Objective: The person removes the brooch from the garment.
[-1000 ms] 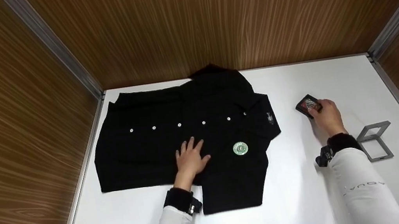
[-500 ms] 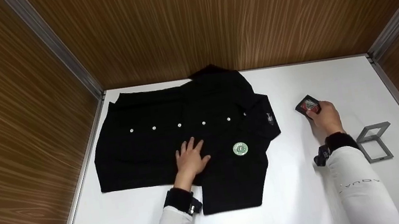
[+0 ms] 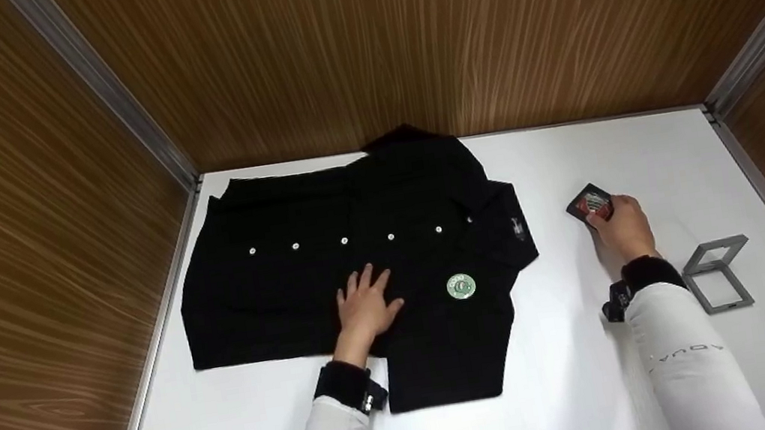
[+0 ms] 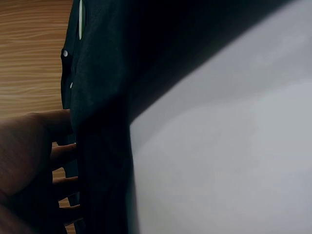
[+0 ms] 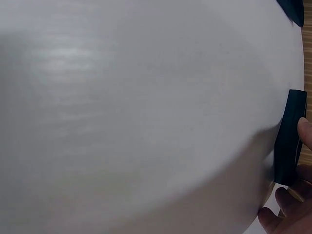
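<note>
A black short-sleeved shirt (image 3: pixel 273 292) lies spread sideways, collar to the right, with white buttons and a round green badge (image 3: pixel 461 286). My left hand (image 3: pixel 365 312) rests on it with fingers spread; the left wrist view shows those fingers (image 4: pixel 66 185) against the dark cloth. Right of the collar, my right hand (image 3: pixel 625 228) pinches a small flat black box (image 3: pixel 587 204) with a red and white picture on top. In the right wrist view, the thumb lies over the black box (image 5: pixel 288 141) and the other fingers curl at its near end, partly cut off by the frame.
A grey hinged display frame (image 3: pixel 726 307) stands opened beside the right forearm. Everything is on a white table (image 3: pixel 548 410), bounded by wood-patterned panels (image 3: pixel 401 37) at the back and both sides. The shirt's far sleeve reaches the back panel.
My right hand and forearm have shifted very slightly left and toward me, still holding the black box. The left hand and shirt stay put.
</note>
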Action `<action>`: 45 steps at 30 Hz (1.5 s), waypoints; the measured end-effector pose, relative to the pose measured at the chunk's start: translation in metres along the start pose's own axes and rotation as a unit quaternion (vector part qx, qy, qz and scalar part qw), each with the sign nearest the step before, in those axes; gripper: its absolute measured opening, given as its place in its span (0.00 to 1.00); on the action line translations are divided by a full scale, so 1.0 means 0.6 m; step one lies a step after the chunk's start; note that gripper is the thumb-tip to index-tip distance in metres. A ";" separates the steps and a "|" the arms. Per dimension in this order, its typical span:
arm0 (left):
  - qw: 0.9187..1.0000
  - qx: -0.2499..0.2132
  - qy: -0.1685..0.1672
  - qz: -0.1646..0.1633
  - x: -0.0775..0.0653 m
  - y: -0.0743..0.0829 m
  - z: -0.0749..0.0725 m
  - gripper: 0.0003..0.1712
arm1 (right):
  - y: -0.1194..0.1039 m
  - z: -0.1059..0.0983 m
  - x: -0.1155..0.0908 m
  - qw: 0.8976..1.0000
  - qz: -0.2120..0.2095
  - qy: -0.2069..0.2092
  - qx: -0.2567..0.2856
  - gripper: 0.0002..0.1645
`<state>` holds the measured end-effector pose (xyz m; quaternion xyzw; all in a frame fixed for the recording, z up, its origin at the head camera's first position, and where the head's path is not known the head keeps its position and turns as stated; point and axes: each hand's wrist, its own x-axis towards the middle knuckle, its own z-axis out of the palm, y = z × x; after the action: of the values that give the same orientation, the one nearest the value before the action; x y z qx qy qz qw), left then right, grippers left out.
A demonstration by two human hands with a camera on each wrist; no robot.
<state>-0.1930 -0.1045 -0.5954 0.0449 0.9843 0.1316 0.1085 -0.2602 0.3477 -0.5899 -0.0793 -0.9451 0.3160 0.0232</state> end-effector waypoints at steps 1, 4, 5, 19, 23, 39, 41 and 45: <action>1.000 -0.001 -0.002 -0.001 0.000 0.000 0.000 0.36 | 0.000 0.000 0.000 1.000 -0.002 0.003 -0.001 0.33; 1.000 -0.010 0.000 -0.003 0.000 -0.001 0.000 0.36 | 0.000 0.001 0.000 1.000 -0.011 0.010 -0.003 0.32; 1.000 -0.012 -0.001 -0.004 0.000 -0.001 0.000 0.36 | 0.001 0.001 0.001 1.000 -0.014 0.009 -0.004 0.32; 1.000 -0.019 0.006 -0.001 -0.002 0.003 -0.002 0.36 | 0.003 -0.017 0.024 0.996 -0.011 -0.087 -0.007 0.36; 1.000 -0.021 0.005 0.000 -0.001 0.002 -0.001 0.36 | 0.007 -0.020 0.026 0.997 0.014 -0.073 0.009 0.34; 1.000 -0.010 0.004 0.000 0.001 0.003 0.000 0.36 | 0.016 -0.031 0.026 0.996 -0.019 -0.084 0.027 0.35; 1.000 -0.010 0.006 0.000 0.002 0.002 0.000 0.36 | 0.010 -0.030 0.027 0.996 -0.020 -0.075 0.032 0.35; 1.000 -0.010 0.007 -0.001 0.002 0.000 0.000 0.36 | -0.012 -0.028 0.029 0.997 -0.037 -0.057 0.043 0.34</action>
<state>-0.1943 -0.1041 -0.5955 0.0423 0.9837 0.1416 0.1026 -0.2767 0.3547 -0.5723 -0.0255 -0.9326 0.3596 -0.0158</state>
